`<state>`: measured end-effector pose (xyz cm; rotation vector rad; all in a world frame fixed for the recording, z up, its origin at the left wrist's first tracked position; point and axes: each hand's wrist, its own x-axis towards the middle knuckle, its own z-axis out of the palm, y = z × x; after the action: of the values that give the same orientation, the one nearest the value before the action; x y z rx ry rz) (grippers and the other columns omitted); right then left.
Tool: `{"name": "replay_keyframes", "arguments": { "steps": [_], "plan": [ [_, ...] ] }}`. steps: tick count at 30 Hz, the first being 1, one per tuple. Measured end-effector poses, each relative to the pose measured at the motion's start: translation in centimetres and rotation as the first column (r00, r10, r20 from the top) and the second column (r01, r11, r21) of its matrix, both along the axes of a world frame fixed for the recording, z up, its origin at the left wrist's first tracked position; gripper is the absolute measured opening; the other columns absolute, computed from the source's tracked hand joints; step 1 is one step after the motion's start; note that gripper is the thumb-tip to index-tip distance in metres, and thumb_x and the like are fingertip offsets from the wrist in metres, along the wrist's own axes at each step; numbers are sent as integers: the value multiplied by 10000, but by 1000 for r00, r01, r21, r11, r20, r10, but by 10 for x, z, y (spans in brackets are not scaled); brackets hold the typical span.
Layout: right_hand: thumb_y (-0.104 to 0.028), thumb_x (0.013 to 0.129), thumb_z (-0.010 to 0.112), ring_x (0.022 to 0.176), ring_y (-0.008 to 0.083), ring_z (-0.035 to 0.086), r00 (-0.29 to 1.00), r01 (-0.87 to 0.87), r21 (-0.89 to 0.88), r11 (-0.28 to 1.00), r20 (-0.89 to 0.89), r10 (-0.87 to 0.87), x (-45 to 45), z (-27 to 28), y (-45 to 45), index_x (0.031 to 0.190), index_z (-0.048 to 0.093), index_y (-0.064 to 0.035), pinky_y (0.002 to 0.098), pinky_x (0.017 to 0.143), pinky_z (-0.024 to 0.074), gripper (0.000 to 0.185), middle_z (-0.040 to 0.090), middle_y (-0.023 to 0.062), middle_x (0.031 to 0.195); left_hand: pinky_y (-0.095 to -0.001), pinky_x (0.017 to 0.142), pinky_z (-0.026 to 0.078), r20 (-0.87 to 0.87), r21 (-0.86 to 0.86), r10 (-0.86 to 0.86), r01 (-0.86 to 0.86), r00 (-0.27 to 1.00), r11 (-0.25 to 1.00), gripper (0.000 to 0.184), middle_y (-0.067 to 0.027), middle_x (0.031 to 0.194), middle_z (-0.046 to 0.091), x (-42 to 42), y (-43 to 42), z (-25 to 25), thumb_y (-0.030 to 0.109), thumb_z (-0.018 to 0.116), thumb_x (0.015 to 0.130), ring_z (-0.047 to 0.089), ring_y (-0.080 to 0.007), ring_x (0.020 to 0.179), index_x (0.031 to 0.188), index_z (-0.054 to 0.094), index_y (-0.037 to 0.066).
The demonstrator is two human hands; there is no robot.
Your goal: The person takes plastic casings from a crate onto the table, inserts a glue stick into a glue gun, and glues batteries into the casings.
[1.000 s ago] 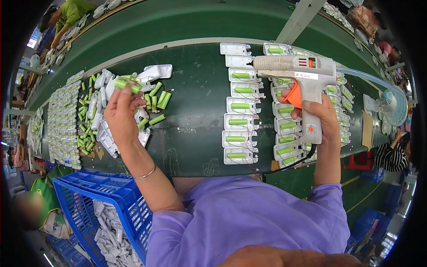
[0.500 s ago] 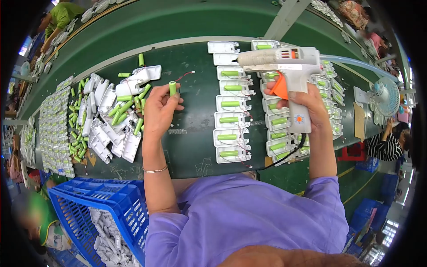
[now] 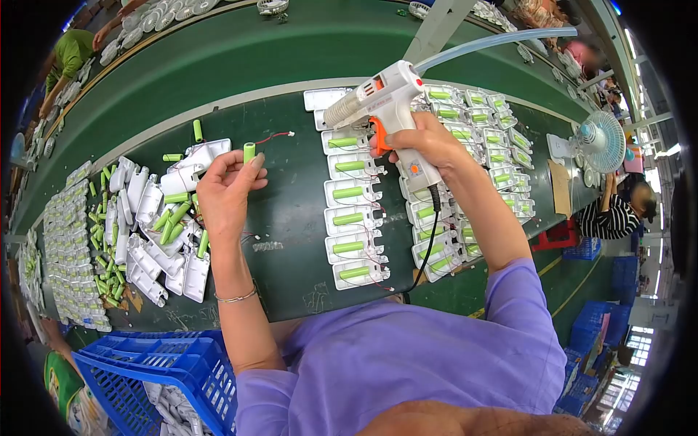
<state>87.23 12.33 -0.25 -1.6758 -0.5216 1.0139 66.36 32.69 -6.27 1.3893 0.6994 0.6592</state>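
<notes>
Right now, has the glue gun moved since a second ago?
Yes. Against the row of white cases, the glue gun has moved left: its nozzle was at the second-farthest case's right edge and now points across it.

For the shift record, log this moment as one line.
Left hand: holding green cell | right hand: gripping glue gun | nozzle: near white casing

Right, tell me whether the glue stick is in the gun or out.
In, partly: the translucent glue stick juts from the rear of the glue gun in the right hand; its inner end is hidden.
</notes>
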Motion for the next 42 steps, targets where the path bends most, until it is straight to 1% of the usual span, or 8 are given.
{"name": "replay_keyframes", "arguments": {
  "steps": [10,15,19,23,27,36,38,42],
  "plan": [
    [-116,743,605,795,223,662,996,-7,-101,995,87,15,13,-6,-15,1082,555,81,302,712,508,395,659,180,963,-231,618,544,87,25,-38,36,995,999,205,-94,863,677,19,2,4,73,699,819,651,-125,732,980,637,-38],
    [-101,740,608,843,204,651,995,95,83,992,6,-96,10,-6,-23,1050,569,100,315,700,552,371,651,162,943,-224,631,503,14,196,-108,103,994,975,193,-50,856,676,52,8,-8,119,715,805,628,-90,723,947,672,-5],
    [-95,747,580,994,290,637,996,86,74,994,-41,-83,17,-14,-31,1222,466,89,368,783,554,522,620,212,1097,-306,632,469,-205,633,-105,214,973,744,212,-72,770,607,87,7,0,209,732,738,590,-188,683,876,708,50],
    [-110,745,593,1026,302,628,984,157,204,966,-119,-134,15,-4,-45,1257,432,82,351,781,564,570,602,228,1132,-384,727,440,-344,770,-210,404,915,495,185,-80,792,592,131,12,-18,226,741,708,582,-249,804,828,724,86],
    [-114,751,587,981,259,641,983,180,253,951,-91,-162,14,3,-58,1189,500,84,333,741,561,489,634,179,1083,-373,765,421,-496,819,-116,508,861,266,164,-87,795,594,154,8,-27,223,744,709,584,-248,833,812,734,96],
    [-131,780,583,1035,297,625,988,117,285,951,-126,-84,15,2,-63,1273,423,89,315,743,559,564,601,221,1134,-398,754,405,-481,859,-111,493,870,140,150,-97,787,606,160,9,-45,246,711,728,586,-265,849,753,721,99],
    [-136,775,593,1037,306,624,989,131,266,955,-105,-106,11,6,-61,1274,423,88,317,745,559,573,598,221,1143,-412,743,435,-468,844,-135,487,873,223,184,-115,803,612,152,13,-35,261,697,754,599,-296,825,778,716,79],
    [-140,753,579,1002,252,637,991,127,282,951,-80,-109,5,19,-62,1227,473,89,300,729,550,537,619,209,1113,-418,731,517,-231,803,250,39,940,595,202,-168,873,673,116,80,-8,240,648,828,646,-356,832,858,681,42]
  ]
}}
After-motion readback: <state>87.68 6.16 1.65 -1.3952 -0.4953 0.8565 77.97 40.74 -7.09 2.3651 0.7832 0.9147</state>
